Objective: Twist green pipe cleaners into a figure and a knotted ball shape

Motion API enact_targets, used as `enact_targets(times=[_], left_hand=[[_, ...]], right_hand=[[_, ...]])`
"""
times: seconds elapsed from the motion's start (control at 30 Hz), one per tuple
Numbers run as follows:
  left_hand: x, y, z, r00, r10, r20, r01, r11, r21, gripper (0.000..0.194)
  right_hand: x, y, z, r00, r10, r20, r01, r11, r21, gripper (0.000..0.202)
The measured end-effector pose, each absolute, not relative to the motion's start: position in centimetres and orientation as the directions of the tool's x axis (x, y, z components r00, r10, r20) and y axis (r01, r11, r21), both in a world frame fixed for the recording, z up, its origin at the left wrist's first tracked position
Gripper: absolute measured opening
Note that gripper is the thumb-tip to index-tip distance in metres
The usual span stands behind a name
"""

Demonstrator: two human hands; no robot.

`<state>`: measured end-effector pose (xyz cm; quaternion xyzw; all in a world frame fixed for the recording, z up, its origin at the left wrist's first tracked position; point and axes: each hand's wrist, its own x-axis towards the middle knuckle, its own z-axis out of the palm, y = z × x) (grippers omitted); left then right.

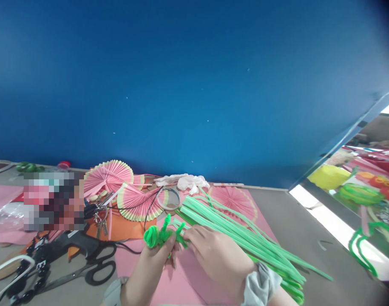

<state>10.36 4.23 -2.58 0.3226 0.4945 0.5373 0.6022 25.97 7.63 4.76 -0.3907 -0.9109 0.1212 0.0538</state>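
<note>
My left hand (159, 255) pinches a bright green pipe-cleaner figure (152, 236), with a coiled round lump at its left end and short fuzzy stems sticking up. Close against it, my right hand (210, 250) has its fingers bent together on the right side of the same green piece; the fingertips are partly hidden. Beneath and to the right of my right hand lies a thick bundle of light green pipe cleaners (239, 229). Pink paper (178, 284) spreads under both hands.
Pleated pink paper fans (109, 174) and a tape roll (168, 199) lie behind my hands. Black-handled scissors (100, 272), a black glue gun (79, 242) and keys (101, 221) are at left. A blue partition (194, 93) stands at the back.
</note>
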Motion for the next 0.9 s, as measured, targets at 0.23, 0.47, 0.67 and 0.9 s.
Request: enact_targets(times=[0.23, 0.47, 0.67, 0.9], left_hand=[[10.5, 4.2, -2.8, -0.022, 0.955, -0.297, -0.27, 0.281, 0.921, 0.029], [11.0, 3.4, -0.1, 0.102, 0.937, -0.335, -0.554, 0.333, 0.763, 0.026], [10.7, 3.1, 2.7, 0.2, 0.907, -0.371, -0.556, 0.417, 0.719, 0.026], [10.8, 3.3, 0.2, 0.261, 0.886, -0.383, -0.594, 0.46, 0.66, 0.026]], right_hand=[[26.0, 7.8, 4.3, -0.719, 0.692, 0.067, 0.689, 0.722, -0.063, 0.016], [26.9, 8.9, 4.6, -0.739, 0.653, 0.168, 0.588, 0.746, -0.312, 0.023], [27.2, 9.9, 3.0, -0.733, 0.572, 0.367, 0.358, 0.784, -0.506, 0.019], [27.2, 9.6, 2.3, -0.675, 0.583, 0.453, 0.304, 0.779, -0.549, 0.018]])
